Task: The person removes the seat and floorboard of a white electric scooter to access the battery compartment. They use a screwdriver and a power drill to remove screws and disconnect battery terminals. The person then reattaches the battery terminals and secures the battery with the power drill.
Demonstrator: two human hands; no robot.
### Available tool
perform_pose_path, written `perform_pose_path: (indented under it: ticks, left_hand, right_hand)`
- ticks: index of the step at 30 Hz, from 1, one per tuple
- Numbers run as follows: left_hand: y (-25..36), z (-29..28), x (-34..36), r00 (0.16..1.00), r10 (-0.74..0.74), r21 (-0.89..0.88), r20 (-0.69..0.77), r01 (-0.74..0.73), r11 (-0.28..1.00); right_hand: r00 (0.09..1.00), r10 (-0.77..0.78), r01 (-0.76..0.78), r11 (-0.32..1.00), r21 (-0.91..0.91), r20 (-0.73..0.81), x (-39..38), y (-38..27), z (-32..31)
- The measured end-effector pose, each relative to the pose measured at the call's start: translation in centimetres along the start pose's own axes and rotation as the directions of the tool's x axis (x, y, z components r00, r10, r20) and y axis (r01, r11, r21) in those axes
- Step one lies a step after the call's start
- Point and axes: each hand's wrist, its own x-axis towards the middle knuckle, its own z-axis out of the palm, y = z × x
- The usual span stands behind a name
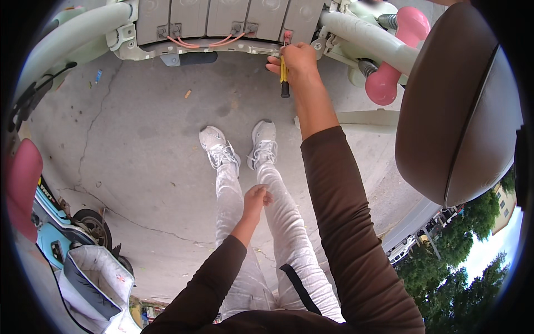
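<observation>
right hand (297,61) grips one yellow-handled screwdriver (283,78) against the row of four grey battery blocks (228,16); left hand (256,197), loosely curled, rests on thigh.

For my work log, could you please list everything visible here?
screwdriver: one, yellow and black, in right hand
battery blocks: row, grey, top centre
cables: several, orange, linking blocks
seat: one, brown, raised at right
springs: two, pink covers, upper right
scooter: one, blue, lower left
ground: cracked grey concrete
shoes: two, white, centre
left hand: empty, resting at thigh
right hand: gripping screwdriver at blocks
</observation>
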Motion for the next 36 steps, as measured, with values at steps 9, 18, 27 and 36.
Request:
perform_pose_path:
  ticks: [9, 18, 27, 36]
  left_hand:
    - [-0.6, -0.4, 0.2, 1.000, -0.020, -0.038, -0.004, 0.020, 0.999]
    - [1.2, -1.5, 0.7, 0.999, 0.021, -0.189, 0.039, -0.013, 0.982]
    - [10.4, 1.5, -5.1, 0.947, 0.288, -0.246, 0.139, -0.249, 0.937]
    - [9.4, -0.7, -9.1, 0.934, 0.350, 0.075, 0.070, -0.355, 0.932]
  right_hand:
    - [0.975, -0.203, 0.182, 0.965, -0.189, -0.096, -1.2, 1.2, 1.6]
    - [0.975, -0.026, 0.042, 0.997, -0.070, 0.220, -3.7, 2.7, -0.7]
    - [0.913, 0.178, -0.214, 0.975, 0.060, 0.367, -16.8, 15.3, -3.7]
    - [0.833, 0.068, 0.118, 0.948, -0.296, 0.550, -21.2, 13.5, -5.7]
